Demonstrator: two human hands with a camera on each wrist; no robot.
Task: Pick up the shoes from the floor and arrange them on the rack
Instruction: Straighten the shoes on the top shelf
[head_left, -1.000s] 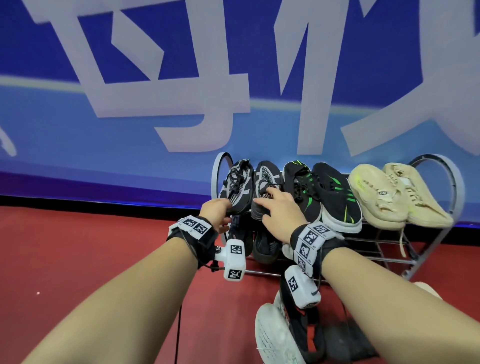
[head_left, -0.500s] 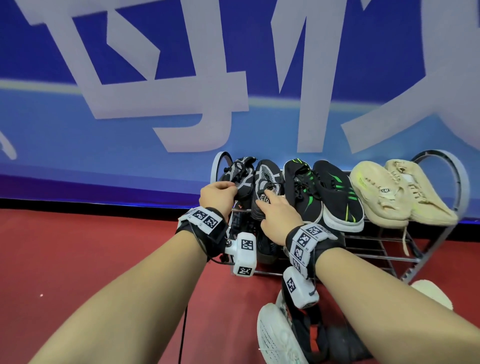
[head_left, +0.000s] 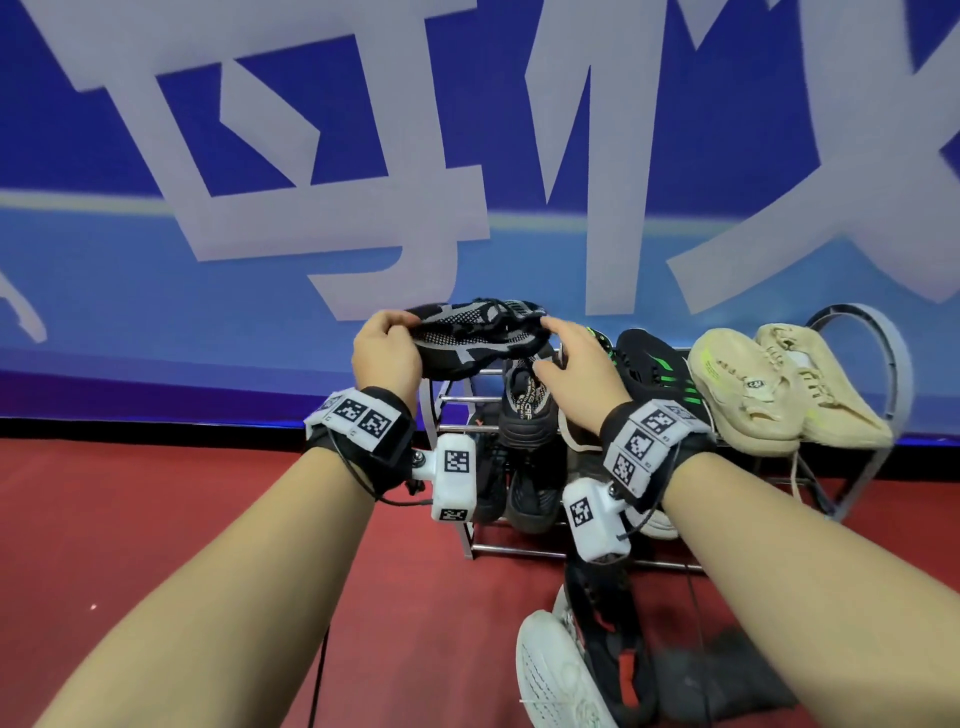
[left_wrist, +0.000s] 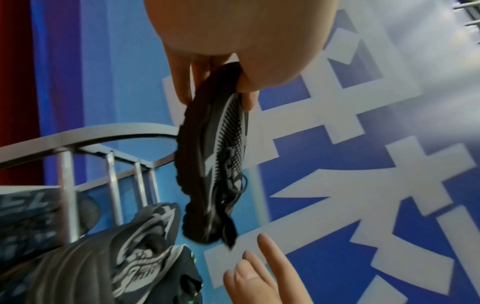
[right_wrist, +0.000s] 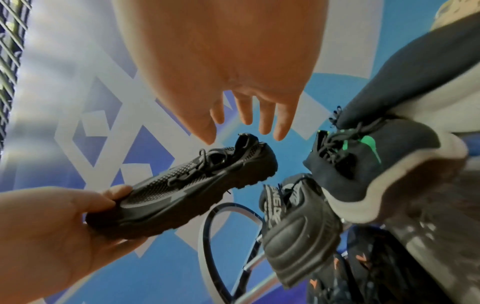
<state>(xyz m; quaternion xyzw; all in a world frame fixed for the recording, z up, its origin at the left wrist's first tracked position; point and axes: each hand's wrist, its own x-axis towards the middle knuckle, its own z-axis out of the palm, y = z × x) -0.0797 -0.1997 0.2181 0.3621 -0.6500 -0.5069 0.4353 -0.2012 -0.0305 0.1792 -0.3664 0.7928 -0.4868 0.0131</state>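
Black mesh shoe — toe grasped by left hand, above rack (top tier), right hand released — fingers spread beside heel.

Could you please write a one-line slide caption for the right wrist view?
Left hand grips the black knit shoe by its toe above the rack; open right hand hovers.

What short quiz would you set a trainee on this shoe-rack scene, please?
1. True or false: the black-and-grey knit sneaker rests on the silver metal shoe rack.
2. Which hand grips the sneaker's toe? A left; B right; C both.
3. Fill in: the two cream lace-up shoes sit at the rack's ___ end.

Key: 1 false, it is held above the rack. 2 A, the left hand; the right hand is open. 3 right.
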